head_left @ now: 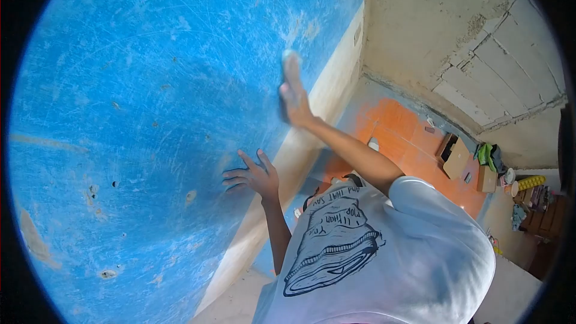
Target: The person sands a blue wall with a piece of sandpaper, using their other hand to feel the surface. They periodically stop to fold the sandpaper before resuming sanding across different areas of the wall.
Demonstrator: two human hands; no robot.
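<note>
My left hand (255,179) lies on the scuffed blue wall (150,102), its fingers spread and nothing in it. Higher up the wall, my right hand (295,97) is smeared by motion. Its fingers are pressed together against the blue surface, with something small and pale (290,55) at their tips that I cannot make out. Scratches, whitish scuffs and small pits mark the paint around both hands. A pale band (327,87) runs along the edge of the blue area.
My printed white shirt (420,252) fills the lower right. Beyond it are an orange-stained floor (393,135), an open cardboard box (456,157), a smaller box (487,179), green and dark cloth (491,157), a yellow roll (531,182) and a rough unpainted wall (414,18).
</note>
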